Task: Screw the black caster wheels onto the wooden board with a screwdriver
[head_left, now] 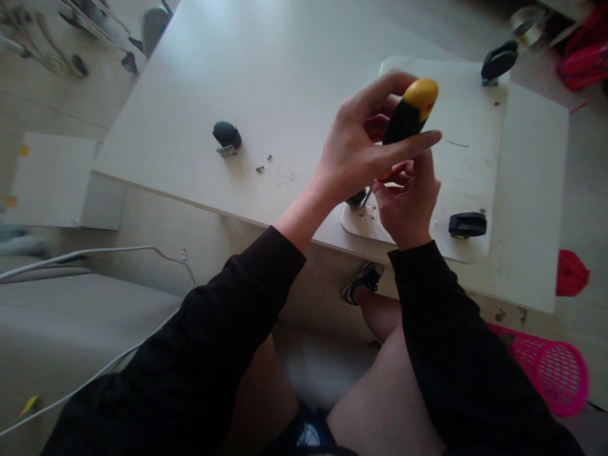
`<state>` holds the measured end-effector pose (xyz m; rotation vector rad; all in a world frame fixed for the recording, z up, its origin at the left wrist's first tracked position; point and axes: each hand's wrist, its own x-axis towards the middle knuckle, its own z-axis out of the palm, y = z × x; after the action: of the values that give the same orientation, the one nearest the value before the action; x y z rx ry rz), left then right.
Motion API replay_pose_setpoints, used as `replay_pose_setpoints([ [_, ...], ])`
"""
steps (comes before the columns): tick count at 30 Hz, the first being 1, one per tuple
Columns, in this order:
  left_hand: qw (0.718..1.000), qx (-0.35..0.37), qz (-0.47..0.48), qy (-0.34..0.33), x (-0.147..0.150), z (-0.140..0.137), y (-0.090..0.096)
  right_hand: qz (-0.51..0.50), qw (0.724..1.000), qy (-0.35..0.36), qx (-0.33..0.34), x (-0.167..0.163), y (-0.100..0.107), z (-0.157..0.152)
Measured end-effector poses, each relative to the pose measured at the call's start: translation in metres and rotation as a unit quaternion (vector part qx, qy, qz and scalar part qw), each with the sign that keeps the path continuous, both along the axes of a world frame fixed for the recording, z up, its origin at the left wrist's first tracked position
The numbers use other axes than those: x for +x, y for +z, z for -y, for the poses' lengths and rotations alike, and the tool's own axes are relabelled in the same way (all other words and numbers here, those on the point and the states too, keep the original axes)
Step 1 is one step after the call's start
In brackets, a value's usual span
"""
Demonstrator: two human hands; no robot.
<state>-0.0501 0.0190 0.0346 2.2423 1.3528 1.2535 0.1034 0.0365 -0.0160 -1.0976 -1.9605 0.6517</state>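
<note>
My left hand [354, 136] is wrapped around the yellow and black handle of a screwdriver [403, 123], which tilts down toward a white board [468, 171]. Close below it, my right hand [411, 202] is closed, its fingertips pinching at the screwdriver's shaft; whether a screw is also between them is hidden. The shaft points at the base of a black caster [356, 199] on the board's near left corner, mostly covered by my left hand. Two more casters, one at the far right corner [498, 62] and one at the near right [468, 225], stand on the board.
A loose caster [227, 136] lies on the white table [190, 107], with small screws [260, 169] beside it. A white box [52, 180] is on the floor at left. A pink basket [560, 377] stands at right. A white cable [118, 358] runs along the lower left.
</note>
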Motion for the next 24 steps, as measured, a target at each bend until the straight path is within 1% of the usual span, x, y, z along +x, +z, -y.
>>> replay_pose_setpoints([
  [1, 0.998, 0.005, -0.059, -0.023, -0.001, 0.001, 0.003, 0.0, 1.0, 0.0, 0.001, 0.0, 0.0, 0.0],
  [2, 0.994, 0.002, -0.099, -0.047, -0.001, 0.002, 0.005, 0.001, 1.0, -0.001, 0.001, -0.001, 0.001, 0.001],
  [3, 0.992, -0.008, -0.105, -0.067, -0.002, 0.003, 0.007, 0.003, 1.0, -0.001, -0.001, -0.001, 0.002, 0.001],
  [4, 0.994, -0.027, -0.071, -0.079, -0.002, 0.003, 0.009, 0.006, 1.0, 0.0, -0.003, -0.001, 0.003, 0.002],
  [5, 0.995, -0.057, 0.009, -0.085, -0.002, 0.004, 0.011, 0.008, 1.0, 0.0, -0.005, -0.002, 0.005, 0.002],
  [6, 0.983, -0.094, 0.137, -0.083, -0.002, 0.005, 0.014, 0.011, 1.0, 0.001, -0.006, -0.002, 0.006, 0.003],
  [7, 0.941, -0.138, 0.3, -0.075, -0.002, 0.006, 0.017, 0.013, 1.0, 0.002, -0.006, -0.003, 0.007, 0.003],
  [8, 0.857, -0.187, 0.477, -0.066, -0.002, 0.009, 0.021, 0.015, 1.0, 0.002, -0.005, -0.003, 0.008, 0.004],
  [9, 0.723, -0.238, 0.646, -0.051, -0.002, 0.011, 0.024, 0.016, 1.0, 0.002, -0.003, -0.003, 0.009, 0.004],
  [10, 0.559, -0.283, 0.779, -0.024, -0.003, 0.013, 0.028, 0.016, 1.0, 0.002, -0.001, -0.003, 0.009, 0.004],
  [11, 0.401, -0.319, 0.858, 0.019, -0.004, 0.016, 0.031, 0.014, 1.0, 0.003, 0.001, -0.003, 0.009, 0.004],
  [12, 0.283, -0.349, 0.89, 0.074, -0.005, 0.017, 0.032, 0.012, 1.0, 0.006, 0.002, -0.003, 0.008, 0.003],
  [13, 0.216, -0.377, 0.89, 0.135, -0.006, 0.018, 0.033, 0.01, 1.0, 0.008, 0.002, -0.003, 0.008, 0.003],
  [14, 0.196, -0.399, 0.872, 0.203, -0.007, 0.018, 0.032, 0.01, 1.0, 0.01, 0.002, -0.003, 0.007, 0.003],
  [16, 0.214, -0.407, 0.82, 0.339, -0.008, 0.016, 0.028, 0.012, 1.0, 0.012, 0.001, -0.003, 0.007, 0.002],
  [17, 0.212, -0.396, 0.799, 0.4, -0.009, 0.014, 0.025, 0.012, 1.0, 0.012, 0.001, -0.003, 0.007, 0.002],
  [18, 0.203, -0.379, 0.779, 0.456, -0.01, 0.012, 0.022, 0.012, 1.0, 0.013, 0.0, -0.003, 0.007, 0.002],
  [19, 0.205, -0.371, 0.753, 0.503, -0.011, 0.01, 0.02, 0.011, 1.0, 0.014, -0.002, -0.003, 0.008, 0.003],
  [20, 0.24, -0.379, 0.711, 0.542, -0.012, 0.008, 0.019, 0.01, 1.0, 0.015, -0.003, -0.003, 0.009, 0.003],
  [21, 0.323, -0.407, 0.64, 0.565, -0.013, 0.007, 0.018, 0.009, 1.0, 0.015, -0.006, -0.003, 0.01, 0.003],
  [22, 0.453, -0.45, 0.526, 0.563, -0.014, 0.006, 0.017, 0.008, 1.0, 0.015, -0.007, -0.004, 0.01, 0.004],
  [23, 0.609, -0.49, 0.351, 0.515, -0.015, 0.007, 0.017, 0.006, 1.0, 0.013, -0.006, -0.004, 0.01, 0.004],
  [24, 0.75, -0.502, 0.121, 0.413, -0.015, 0.007, 0.017, 0.005, 1.0, 0.012, -0.004, -0.004, 0.01, 0.004],
])
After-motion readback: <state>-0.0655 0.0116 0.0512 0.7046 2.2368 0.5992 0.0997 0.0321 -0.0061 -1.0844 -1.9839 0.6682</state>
